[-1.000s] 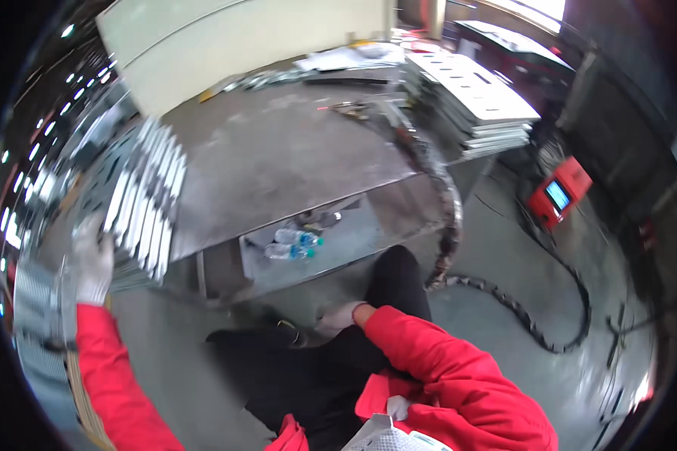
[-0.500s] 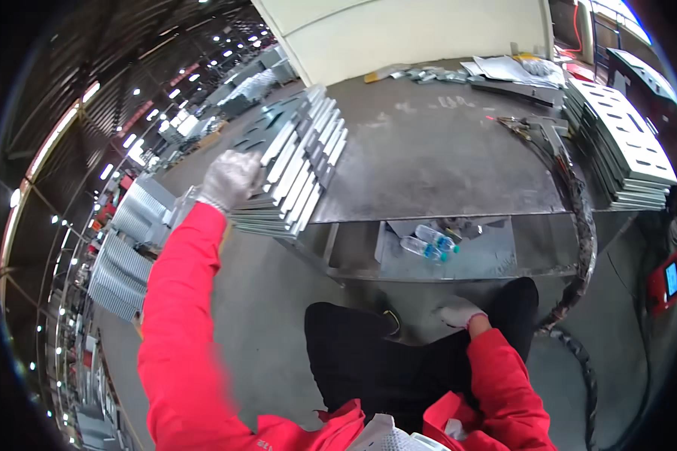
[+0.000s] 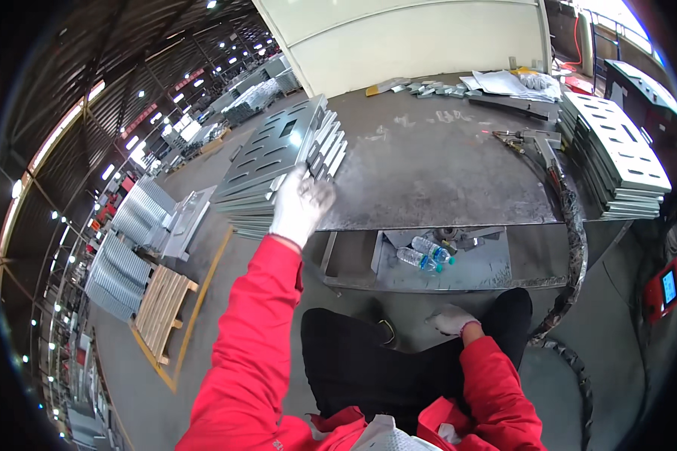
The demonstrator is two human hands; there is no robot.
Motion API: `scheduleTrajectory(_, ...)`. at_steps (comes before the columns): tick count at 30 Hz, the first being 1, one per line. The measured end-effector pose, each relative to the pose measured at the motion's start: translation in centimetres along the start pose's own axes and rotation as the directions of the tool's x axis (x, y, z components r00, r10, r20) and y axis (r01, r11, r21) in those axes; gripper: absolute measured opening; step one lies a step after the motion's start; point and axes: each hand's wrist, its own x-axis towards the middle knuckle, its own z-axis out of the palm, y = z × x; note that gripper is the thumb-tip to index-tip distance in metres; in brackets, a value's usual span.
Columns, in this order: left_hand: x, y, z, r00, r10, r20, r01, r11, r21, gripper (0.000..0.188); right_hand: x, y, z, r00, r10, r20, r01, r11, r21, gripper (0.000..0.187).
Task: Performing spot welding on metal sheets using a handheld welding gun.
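Note:
A stack of slotted grey metal panels (image 3: 267, 150) lies at the left end of the steel workbench (image 3: 444, 177), its edges fanned out. My left hand (image 3: 302, 204), in a pale glove with a dirty palm area, is at the stack's near right edge. Its fingers are loosely bent and apart, with nothing visible in them; whether they touch the panels I cannot tell. My right hand (image 3: 453, 320), also gloved, rests by my right thigh with fingers stretched out and holds nothing.
A welding torch (image 3: 530, 143) with a thick wrapped cable (image 3: 575, 248) lies at the bench's right. Beside it stands another stack of slotted panels (image 3: 617, 143). Small metal pieces (image 3: 432, 89) and papers (image 3: 511, 84) lie at the back. Plastic bottles (image 3: 421, 255) sit on the lower shelf.
My left hand has moved right and nearer, from the stack's left side to its near right edge. The top panel's slotted face now shows more fully. My right hand stays by my thigh.

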Motion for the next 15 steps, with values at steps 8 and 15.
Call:
scheduleTrajectory(8, 4.4, 1.4, 2.8, 0.665, -0.746, -0.026, 0.602, 0.556, -0.574, 0.014, 0.9, 1.3, 0.3, 0.989, 0.108, 0.098, -0.122, 0.982, 0.145, 0.058)
scheduleTrajectory(15, 0.2, 6.7, 2.2, 0.573, -0.805, 0.154, 0.585, 0.270, -0.765, 0.027, 1.2, 3.2, 1.0, 0.990, 0.087, 0.112, -0.101, 0.988, 0.120, 0.058)
